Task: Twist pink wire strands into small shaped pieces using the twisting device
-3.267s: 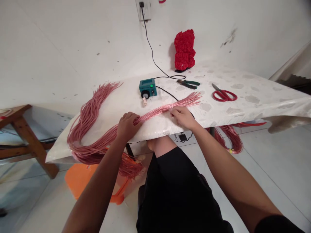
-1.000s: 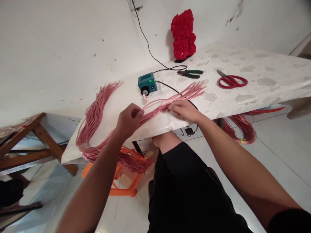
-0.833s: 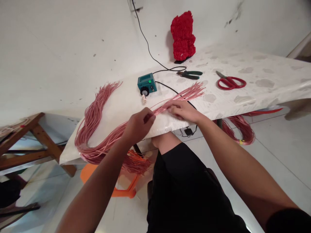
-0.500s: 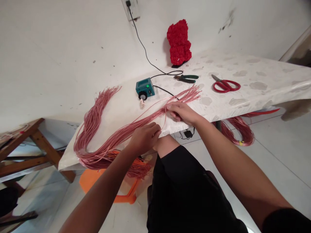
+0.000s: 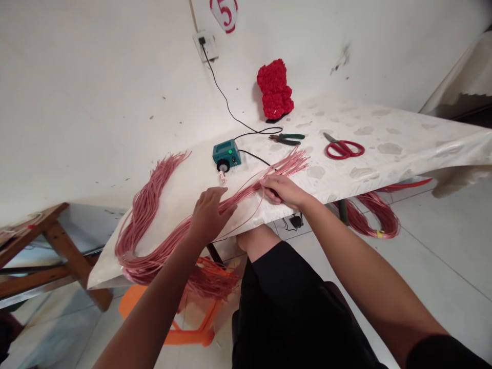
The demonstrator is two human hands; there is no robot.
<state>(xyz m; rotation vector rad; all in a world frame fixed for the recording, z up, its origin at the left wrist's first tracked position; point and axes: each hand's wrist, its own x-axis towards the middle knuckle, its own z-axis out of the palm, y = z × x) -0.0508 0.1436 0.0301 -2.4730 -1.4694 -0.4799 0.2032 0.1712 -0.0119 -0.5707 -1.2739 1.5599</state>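
A long bundle of thin pink wires curves in a U across the table, its cut ends fanning out near the middle. My left hand lies over the bundle with thumb and fingers apart, gripping nothing. At the fanned end, my right hand is closed, pinching wire between thumb and forefinger. One loose strand bows down from that pinch toward the table's front edge. Just beyond my left hand sits a small teal box with a green button, a black wheel and a pale tip.
Green-handled pliers and red scissors lie on the white-covered table. A red flower-covered figure stands by the wall. Below are an orange stool and another wire coil. A black cord runs to the socket.
My left hand has opened and moved left and up onto the bundle. My right hand keeps its pinch at the fanned end. The view has tilted upward a little.
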